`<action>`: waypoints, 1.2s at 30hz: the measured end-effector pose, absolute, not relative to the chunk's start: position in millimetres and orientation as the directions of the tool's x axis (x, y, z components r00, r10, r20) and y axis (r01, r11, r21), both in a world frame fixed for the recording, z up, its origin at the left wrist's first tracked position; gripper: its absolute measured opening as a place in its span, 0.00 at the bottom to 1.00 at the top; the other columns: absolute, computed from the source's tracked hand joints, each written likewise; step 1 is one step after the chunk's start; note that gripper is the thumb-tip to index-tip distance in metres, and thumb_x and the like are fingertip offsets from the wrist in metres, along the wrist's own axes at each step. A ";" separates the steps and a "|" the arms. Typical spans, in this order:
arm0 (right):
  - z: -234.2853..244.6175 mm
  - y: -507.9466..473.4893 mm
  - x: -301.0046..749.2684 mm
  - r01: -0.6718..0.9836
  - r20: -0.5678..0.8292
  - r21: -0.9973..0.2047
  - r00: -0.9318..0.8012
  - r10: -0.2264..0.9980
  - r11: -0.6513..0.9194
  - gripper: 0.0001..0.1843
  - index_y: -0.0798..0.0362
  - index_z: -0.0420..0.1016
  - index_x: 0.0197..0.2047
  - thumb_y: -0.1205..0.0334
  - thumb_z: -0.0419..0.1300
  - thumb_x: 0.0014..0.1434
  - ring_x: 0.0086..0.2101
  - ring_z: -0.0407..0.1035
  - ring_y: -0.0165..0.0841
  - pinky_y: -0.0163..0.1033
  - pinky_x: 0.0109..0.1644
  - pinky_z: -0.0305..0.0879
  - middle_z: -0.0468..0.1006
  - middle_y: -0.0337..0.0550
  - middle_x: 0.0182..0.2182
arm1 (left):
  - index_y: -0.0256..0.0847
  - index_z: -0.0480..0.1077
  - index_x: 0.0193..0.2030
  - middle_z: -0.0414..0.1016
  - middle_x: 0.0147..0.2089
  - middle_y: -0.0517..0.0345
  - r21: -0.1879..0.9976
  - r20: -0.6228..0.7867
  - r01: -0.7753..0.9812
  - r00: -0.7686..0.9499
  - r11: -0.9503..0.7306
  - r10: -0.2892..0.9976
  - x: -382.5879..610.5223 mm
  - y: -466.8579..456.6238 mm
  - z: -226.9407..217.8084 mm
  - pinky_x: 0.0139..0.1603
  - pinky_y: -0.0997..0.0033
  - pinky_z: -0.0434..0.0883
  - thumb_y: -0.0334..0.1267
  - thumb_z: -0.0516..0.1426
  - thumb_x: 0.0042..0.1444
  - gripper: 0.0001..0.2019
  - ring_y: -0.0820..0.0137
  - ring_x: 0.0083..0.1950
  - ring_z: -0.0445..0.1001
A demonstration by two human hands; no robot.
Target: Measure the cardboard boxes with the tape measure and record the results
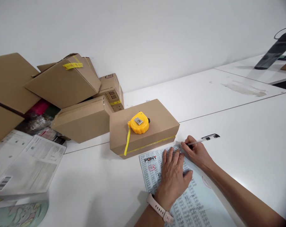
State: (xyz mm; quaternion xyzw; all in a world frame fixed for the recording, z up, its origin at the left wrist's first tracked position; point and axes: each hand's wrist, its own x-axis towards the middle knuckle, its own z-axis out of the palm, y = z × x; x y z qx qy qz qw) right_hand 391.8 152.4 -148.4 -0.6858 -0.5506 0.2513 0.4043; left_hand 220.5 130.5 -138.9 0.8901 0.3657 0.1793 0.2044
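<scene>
A pale blue sheet (pixel 197 205) printed "PONY" and covered with rows of handwriting lies on the white table. Flat on it, fingers stretched forward, rests my left hand (pixel 173 176); a pink watch band circles that wrist. My right hand (pixel 196 153) is closed around a pen (pixel 202 140), whose tip is hidden by the fingers near the sheet's top edge. Just beyond the sheet sits a closed cardboard box (pixel 154 110) with yellow tape along its side. On top of the box lies a yellow tape measure (pixel 139 123), its yellow strap hanging over the front edge.
Several cardboard boxes (pixel 67 82) are piled at the left against the wall. Nearer on that side are a white printed carton (pixel 26 164) and a greenish patterned object (pixel 20 214). A dark bottle (pixel 272 52) stands at the far right.
</scene>
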 end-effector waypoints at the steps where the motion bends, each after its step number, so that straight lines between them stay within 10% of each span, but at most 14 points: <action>1: -148.9 152.4 391.7 0.550 0.102 -0.833 0.263 0.959 -0.063 0.14 0.48 0.59 0.28 0.53 0.55 0.62 0.22 0.56 0.28 0.35 0.26 0.54 0.62 0.32 0.19 | 0.35 0.59 0.67 0.61 0.70 0.48 0.495 0.164 0.579 0.670 -0.648 0.724 220.4 130.7 -138.2 0.76 0.45 0.46 0.49 0.52 0.65 0.28 0.54 0.75 0.47; 36: -146.3 151.7 391.6 0.582 0.119 -0.809 0.305 0.945 -0.086 0.13 0.49 0.59 0.27 0.54 0.55 0.60 0.22 0.57 0.28 0.35 0.25 0.54 0.63 0.33 0.19 | 0.35 0.60 0.66 0.62 0.69 0.46 0.484 0.171 0.589 0.661 -0.647 0.731 220.6 131.2 -139.0 0.75 0.44 0.47 0.49 0.53 0.65 0.28 0.54 0.75 0.48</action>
